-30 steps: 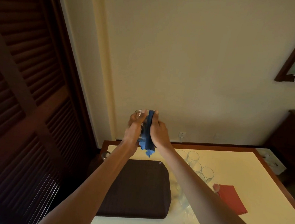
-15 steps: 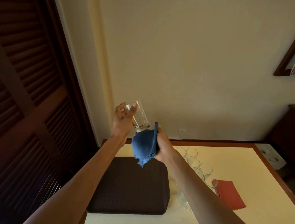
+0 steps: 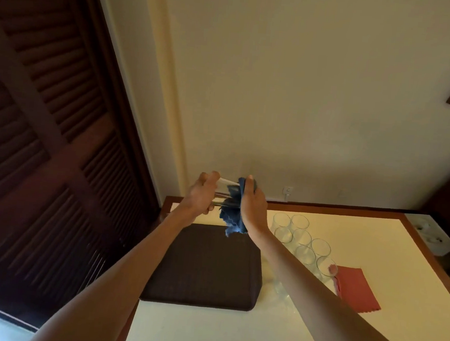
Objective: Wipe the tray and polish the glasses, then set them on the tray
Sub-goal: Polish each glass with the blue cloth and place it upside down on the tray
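Polish step: hold the glass (image 3: 221, 194) over the tray (image 3: 204, 266), not the hard tabletop (image 3: 231, 334), and rotate it against the blue cloth (image 3: 232, 217) rather than squeezing. Left hand (image 3: 201, 192) fingers are curled round the glass, tipped sideways in the air above the tray's far edge. Right hand (image 3: 252, 205) fingers are closed on the cloth, pressing it to the glass's right end.

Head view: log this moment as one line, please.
step: polishing | left hand: grips glass | right hand: holds blue cloth against glass | tray: no glasses on it | remaining glasses: on table, right of tray | red cloth: beside them
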